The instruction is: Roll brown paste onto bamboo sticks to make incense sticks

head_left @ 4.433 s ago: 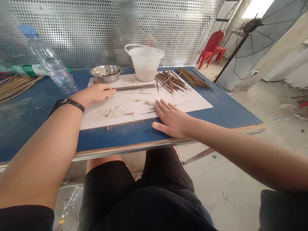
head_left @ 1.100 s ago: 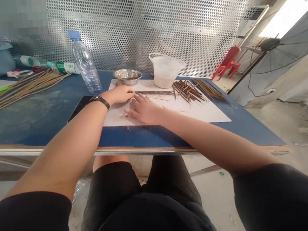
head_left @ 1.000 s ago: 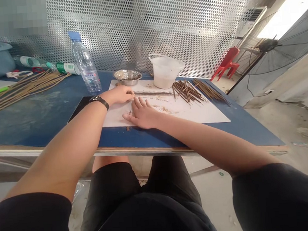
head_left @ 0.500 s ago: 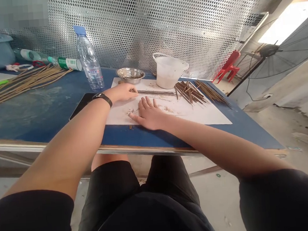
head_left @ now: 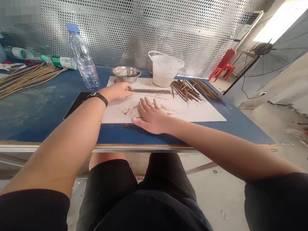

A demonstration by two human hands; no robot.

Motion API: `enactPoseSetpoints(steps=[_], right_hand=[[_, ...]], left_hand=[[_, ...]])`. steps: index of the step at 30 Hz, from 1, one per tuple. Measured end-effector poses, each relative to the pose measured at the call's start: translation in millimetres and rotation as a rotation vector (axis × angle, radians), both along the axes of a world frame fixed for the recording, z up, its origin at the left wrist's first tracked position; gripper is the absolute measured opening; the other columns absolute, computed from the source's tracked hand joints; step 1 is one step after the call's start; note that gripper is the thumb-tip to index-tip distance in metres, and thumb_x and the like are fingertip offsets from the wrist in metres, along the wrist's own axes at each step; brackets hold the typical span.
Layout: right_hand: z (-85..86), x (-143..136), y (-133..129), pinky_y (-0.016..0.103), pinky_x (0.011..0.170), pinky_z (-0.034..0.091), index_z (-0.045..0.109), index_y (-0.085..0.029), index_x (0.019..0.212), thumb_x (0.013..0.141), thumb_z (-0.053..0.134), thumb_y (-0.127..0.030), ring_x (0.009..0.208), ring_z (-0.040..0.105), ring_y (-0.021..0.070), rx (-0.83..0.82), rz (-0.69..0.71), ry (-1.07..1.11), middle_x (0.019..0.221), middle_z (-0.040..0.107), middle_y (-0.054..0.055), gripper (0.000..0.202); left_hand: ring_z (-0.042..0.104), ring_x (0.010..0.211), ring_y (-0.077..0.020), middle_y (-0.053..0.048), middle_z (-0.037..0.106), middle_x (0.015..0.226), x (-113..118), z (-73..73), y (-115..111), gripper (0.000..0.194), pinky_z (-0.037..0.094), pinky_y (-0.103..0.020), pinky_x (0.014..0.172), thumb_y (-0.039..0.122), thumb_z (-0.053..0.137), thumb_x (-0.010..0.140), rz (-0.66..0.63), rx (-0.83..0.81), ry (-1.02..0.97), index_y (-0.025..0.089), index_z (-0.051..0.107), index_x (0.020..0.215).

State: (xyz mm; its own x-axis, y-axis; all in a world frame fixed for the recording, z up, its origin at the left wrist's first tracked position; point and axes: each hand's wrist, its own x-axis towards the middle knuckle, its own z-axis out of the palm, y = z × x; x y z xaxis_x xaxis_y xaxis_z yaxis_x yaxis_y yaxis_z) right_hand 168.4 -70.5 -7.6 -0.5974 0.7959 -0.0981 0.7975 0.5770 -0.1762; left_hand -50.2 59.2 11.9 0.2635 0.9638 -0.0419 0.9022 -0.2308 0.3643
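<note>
My left hand (head_left: 119, 90), with a black band on its wrist, has its fingers curled around the left end of a row of thin dark sticks (head_left: 152, 91) lying on the white board (head_left: 206, 116). Palm down, my right hand (head_left: 154, 118) rests flat at the board's near edge, fingers spread. A thin stick (head_left: 177, 113) runs beneath that palm, showing on both sides. Brown crumbs (head_left: 129, 110) are scattered around it. To the right lies a loose pile of thicker brown sticks (head_left: 186, 91), beside another bunch of brown sticks (head_left: 207, 90).
A steel bowl (head_left: 126, 74) and a translucent white bucket (head_left: 166, 70) stand at the board's back. A clear bottle (head_left: 85, 62) stands left of them, near a dark flat object (head_left: 75, 105). Long tan sticks (head_left: 22, 82) lie farther left. A perforated metal screen (head_left: 126, 22) rises behind the table.
My right hand has slid slightly toward me over the board, and a thin stick now shows under it. My left hand stays at the row of sticks. The view has shifted slightly.
</note>
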Motion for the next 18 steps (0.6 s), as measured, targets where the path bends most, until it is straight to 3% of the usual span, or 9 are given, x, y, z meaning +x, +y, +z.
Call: enactPoseSetpoints(steps=[4,13,15,18], right_hand=[[-1.3,3.6,-10.2,0.066,0.138,-0.008,0.015,0.007,0.177,0.097,-0.002,-0.091,0.174,-0.01,0.0439,-0.011,0.008,0.032,0.187,0.002,0.027,0.128],[4.5,-17.7,69.9,0.062,0.139,-0.007,0.007,0.008,0.178,0.101,-0.002,-0.085,0.174,-0.012,0.0408,-0.022,-0.111,-0.055,0.188,-0.002,0.025,0.121],[4.7,-18.2,78.6,0.061,0.139,-0.007,0.008,0.006,0.178,0.1,-0.001,-0.086,0.175,-0.012,0.0396,-0.023,-0.123,-0.035,0.188,-0.002,0.023,0.12],[2.9,-13.3,71.3,0.062,0.139,-0.008,0.008,0.004,0.179,0.099,-0.002,-0.087,0.174,-0.014,0.0388,-0.022,-0.105,-0.018,0.188,-0.003,0.022,0.122]], left_hand=[[0.073,0.115,-0.0322,-0.012,0.08,0.129,1.2,1.7,-2.4,0.057,0.052,-0.037,0.091,0.058,0.067,0.091,-0.016,0.005,0.009,0.026,0.074,0.138],[0.073,0.114,-0.0326,-0.012,0.079,0.136,0.6,5.3,-7.0,0.06,0.052,-0.037,0.091,0.061,0.063,0.092,-0.03,0.004,0.031,0.025,0.074,0.139],[0.073,0.112,-0.0327,-0.012,0.078,0.136,0.3,5.1,-6.9,0.061,0.052,-0.037,0.088,0.063,0.062,0.093,-0.034,-0.002,0.038,0.025,0.073,0.139],[0.073,0.11,-0.0324,-0.012,0.079,0.132,0.8,5.1,-7.4,0.058,0.052,-0.037,0.085,0.062,0.06,0.094,-0.04,0.001,0.048,0.024,0.074,0.135]])
